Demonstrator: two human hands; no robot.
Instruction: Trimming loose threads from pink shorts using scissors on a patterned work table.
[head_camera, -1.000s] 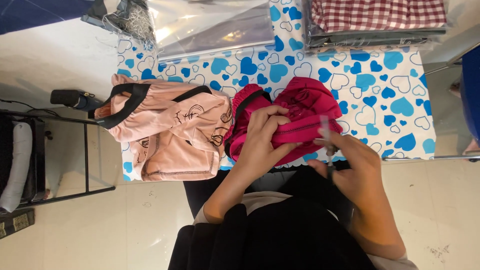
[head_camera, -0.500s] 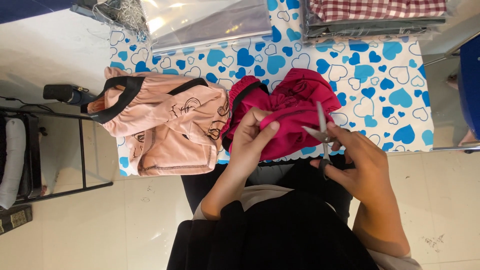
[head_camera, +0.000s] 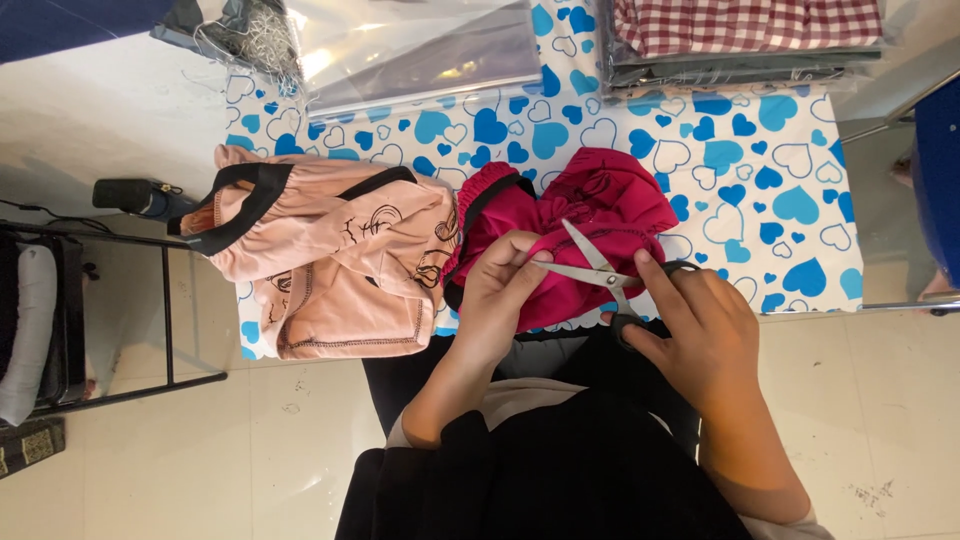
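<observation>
The magenta garment (head_camera: 590, 220) is pinched by the left hand (head_camera: 505, 300); beside it, open scissors (head_camera: 597, 270) (blades apart) are gripped by the right hand (head_camera: 700, 335).

I have one head-worn view, looking steeply down from close above my lap at the table (head_camera: 800, 150) edge, the far side toward the top of the frame and floor (head_camera: 200, 450) tiles on both sides.

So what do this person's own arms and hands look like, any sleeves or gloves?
Both hands are bare: no gloves, and no rings or watch that I can make out. The left hand and right hand lead to forearms uncovered to about the elbow, where pale short sleeves show beneath a black garment.
</observation>
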